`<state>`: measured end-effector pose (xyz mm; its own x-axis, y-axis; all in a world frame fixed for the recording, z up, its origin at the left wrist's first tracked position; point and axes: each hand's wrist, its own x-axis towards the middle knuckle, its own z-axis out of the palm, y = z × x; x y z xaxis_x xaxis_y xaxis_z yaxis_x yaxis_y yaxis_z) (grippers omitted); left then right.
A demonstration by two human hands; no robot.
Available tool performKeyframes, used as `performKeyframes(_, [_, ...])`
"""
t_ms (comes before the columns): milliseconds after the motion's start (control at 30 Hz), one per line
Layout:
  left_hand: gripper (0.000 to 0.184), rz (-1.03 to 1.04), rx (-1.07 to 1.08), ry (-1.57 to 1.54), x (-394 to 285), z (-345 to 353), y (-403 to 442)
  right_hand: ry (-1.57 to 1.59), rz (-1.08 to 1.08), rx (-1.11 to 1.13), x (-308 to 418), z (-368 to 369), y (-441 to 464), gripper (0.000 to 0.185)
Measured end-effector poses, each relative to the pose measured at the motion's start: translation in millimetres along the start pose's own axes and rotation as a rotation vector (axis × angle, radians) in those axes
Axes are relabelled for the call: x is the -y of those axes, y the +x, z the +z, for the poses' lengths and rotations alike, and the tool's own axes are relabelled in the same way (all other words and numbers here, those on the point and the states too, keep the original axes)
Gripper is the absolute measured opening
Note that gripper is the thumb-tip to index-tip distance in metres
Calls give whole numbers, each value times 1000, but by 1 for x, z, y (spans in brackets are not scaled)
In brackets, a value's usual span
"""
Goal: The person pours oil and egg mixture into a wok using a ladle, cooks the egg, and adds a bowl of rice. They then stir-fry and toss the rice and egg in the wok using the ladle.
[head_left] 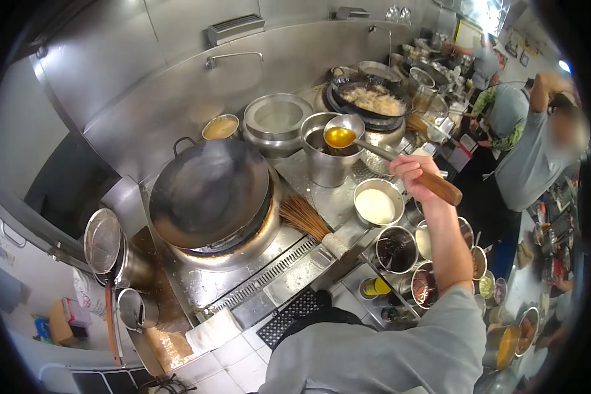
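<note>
My right hand (414,174) is closed around the wooden handle of a ladle (381,150). Golden oil (339,136) fills part of the ladle's bowl, which is held over a tall steel pot (333,172) with dark contents. To the left, a large black wok (210,194) rests tilted on its burner, with nothing visible in it. Between wok and pot lies a bamboo wok brush (308,220). Below my hand stands a pot of white liquid (375,202). My left hand is outside the picture.
Another wok (368,98) holds frothing food at the back. A lidded-looking round steel pot (278,121) stands by the wall. Several seasoning containers (397,248) sit near my forearm. A strainer (102,240) rests at far left. Co-workers (535,144) stand on the right.
</note>
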<state>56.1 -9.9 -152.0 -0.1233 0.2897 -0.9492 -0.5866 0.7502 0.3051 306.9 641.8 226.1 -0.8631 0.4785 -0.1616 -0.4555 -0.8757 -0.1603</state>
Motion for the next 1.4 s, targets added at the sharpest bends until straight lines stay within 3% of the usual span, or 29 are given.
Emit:
performKeyframes(167, [35,39,-22,7,35,-33,16,146,-5,-16,-56,31,-24,45])
performKeyframes(233, [35,41,-30,3,58,-53,17,187,34,2,-89,51,-33,34])
performKeyframes(400, [37,60,-64,-14,113,-87,26,134,71,31,-146,60,-34,40])
performKeyframes(533, [39,94,-115,-60,120,-90,33,112,234,-10,-203,76,-4,43])
performKeyframes(800, [40,133,-160,-193,136,-28,17,207,636,66,-278,15,169,14])
performKeyframes(967, [40,137,-162,-253,150,7,11,-185,427,159,-293,-13,246,6])
performKeyframes(1067, [40,138,-138,-262,144,21,-2,-552,194,102,-268,-22,245,7])
performKeyframes(1200, [41,146,-30,-226,126,23,-20,-626,-7,94,-241,5,176,6])
performKeyframes(1267, [41,189,87,-172,100,14,-43,-291,264,139,-206,-7,172,6])
performKeyframes(1400, [44,477,147,-249,-33,-16,-128,171,379,152,-193,10,128,18])
